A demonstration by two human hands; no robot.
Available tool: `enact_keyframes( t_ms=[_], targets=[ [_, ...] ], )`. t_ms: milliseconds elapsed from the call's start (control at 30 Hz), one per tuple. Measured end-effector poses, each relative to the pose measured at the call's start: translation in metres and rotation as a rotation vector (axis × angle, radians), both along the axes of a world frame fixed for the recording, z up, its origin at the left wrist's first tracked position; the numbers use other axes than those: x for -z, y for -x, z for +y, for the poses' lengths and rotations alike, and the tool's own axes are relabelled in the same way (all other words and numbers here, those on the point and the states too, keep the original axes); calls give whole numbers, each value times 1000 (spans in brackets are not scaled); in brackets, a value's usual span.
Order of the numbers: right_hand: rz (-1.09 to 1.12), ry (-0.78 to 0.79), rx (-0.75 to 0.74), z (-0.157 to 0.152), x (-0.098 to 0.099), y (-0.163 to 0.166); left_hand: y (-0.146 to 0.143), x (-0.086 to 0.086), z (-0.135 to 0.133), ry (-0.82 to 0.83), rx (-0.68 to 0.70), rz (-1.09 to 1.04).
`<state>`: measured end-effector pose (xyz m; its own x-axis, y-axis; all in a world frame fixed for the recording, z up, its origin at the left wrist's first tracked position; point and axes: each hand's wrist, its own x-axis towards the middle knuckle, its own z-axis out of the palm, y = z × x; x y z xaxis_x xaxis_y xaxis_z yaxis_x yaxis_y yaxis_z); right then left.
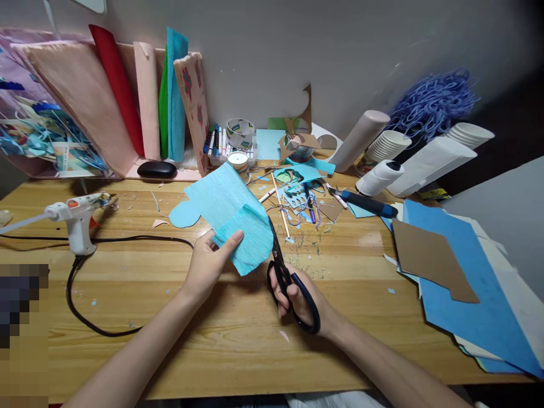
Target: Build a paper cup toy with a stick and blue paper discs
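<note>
My left hand pinches a folded piece of light blue crepe paper by its near edge, thumb on top. The paper lies partly on the wooden table, with a rounded tab sticking out to the left. My right hand grips black scissors through the handle loops. The blades point away from me along the paper's right edge, and they look nearly closed.
A white glue gun with a black cord lies at the left. Paper rolls lean on the wall. Markers, tape, scraps and a blue-handled knife clutter the middle back. Blue and brown sheets lie at the right.
</note>
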<state>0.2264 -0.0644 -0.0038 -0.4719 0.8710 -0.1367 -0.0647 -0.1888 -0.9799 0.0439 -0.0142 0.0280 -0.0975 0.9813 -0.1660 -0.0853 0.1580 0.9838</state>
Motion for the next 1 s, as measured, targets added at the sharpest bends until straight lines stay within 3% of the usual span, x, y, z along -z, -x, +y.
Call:
enact_keyframes(
  t_ms=[167, 333, 600, 800, 1000],
  targets=[
    [122, -3, -187, 2, -3, -2, 1, -1, 0, -37, -16, 11],
    [123, -13, -255, 3, -10, -4, 5, -4, 2, -80, -103, 15],
    [53, 24, -86, -1, -3, 1, -1, -5, -3, -23, -6, 61],
    [-58, 62, 60, -5, 0, 0, 0, -4, 0, 30, -43, 46],
    [-20, 115, -119, 3, -8, -3, 7, -3, 7, 69, -102, -93]
  ],
)
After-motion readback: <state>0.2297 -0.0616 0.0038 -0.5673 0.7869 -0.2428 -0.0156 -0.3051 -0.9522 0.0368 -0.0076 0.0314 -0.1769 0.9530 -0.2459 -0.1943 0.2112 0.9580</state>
